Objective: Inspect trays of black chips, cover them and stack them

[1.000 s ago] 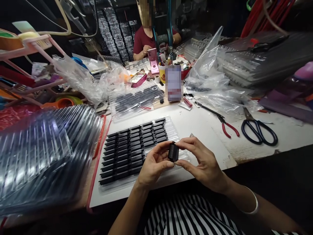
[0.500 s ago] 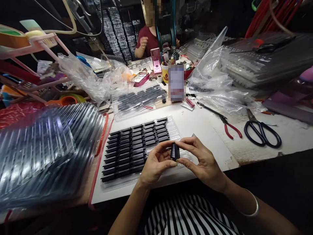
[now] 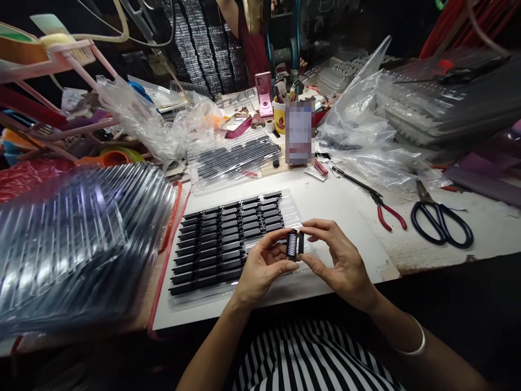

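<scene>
My left hand (image 3: 264, 267) is closed, thumb and fingers gripping a small black connector (image 3: 292, 244) with a row of pale pins or slots along its face. Just right of it, a slim plain black strip (image 3: 301, 243) is pinched lengthwise between the thumb and fingers of my right hand (image 3: 340, 260). A narrow gap shows between the two parts. Behind and left of my hands lies a clear plastic tray (image 3: 291, 206), partly covered by my left hand. Rows of similar black connectors (image 3: 211, 252) fill much of it.
On the left is a stack of filled clear trays (image 3: 81, 250). Red-handled pliers (image 3: 380, 201) and scissors (image 3: 442, 220) lie to the right. Beyond are another tray (image 3: 236, 157), an upright phone (image 3: 299, 133), a yellow cup (image 3: 279, 117) and plastic bags (image 3: 358, 130). A co-worker (image 3: 246, 43) sits opposite.
The strip and the connector, together before, are now slightly apart, with my right hand shifted a little right. The co-worker's arm has gone up. The view has shifted slightly.
</scene>
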The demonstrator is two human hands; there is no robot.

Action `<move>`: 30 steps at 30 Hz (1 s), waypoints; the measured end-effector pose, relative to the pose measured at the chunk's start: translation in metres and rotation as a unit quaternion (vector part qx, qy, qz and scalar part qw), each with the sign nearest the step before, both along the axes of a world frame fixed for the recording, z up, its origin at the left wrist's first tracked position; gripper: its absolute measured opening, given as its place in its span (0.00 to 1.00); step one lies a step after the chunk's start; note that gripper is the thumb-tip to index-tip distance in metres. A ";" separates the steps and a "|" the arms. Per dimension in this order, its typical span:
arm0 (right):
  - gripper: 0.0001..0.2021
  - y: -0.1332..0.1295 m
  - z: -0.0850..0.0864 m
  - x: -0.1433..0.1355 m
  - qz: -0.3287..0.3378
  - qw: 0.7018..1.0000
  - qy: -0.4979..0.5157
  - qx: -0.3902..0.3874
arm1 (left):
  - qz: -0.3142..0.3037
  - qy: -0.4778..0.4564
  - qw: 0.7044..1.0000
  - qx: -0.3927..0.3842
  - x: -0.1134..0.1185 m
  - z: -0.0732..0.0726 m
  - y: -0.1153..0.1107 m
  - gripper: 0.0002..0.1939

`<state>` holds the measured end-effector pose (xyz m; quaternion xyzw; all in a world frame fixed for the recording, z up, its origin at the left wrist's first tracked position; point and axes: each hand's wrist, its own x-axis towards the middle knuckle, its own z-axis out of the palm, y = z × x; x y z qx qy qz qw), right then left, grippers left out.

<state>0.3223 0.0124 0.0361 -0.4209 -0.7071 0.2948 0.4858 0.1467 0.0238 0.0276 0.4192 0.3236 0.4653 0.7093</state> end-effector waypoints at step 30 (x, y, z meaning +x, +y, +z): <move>0.17 -0.002 -0.009 -0.001 -0.046 0.998 -0.026 0.041 | -0.030 0.012 0.999 -0.019 0.002 0.002 -0.003 0.28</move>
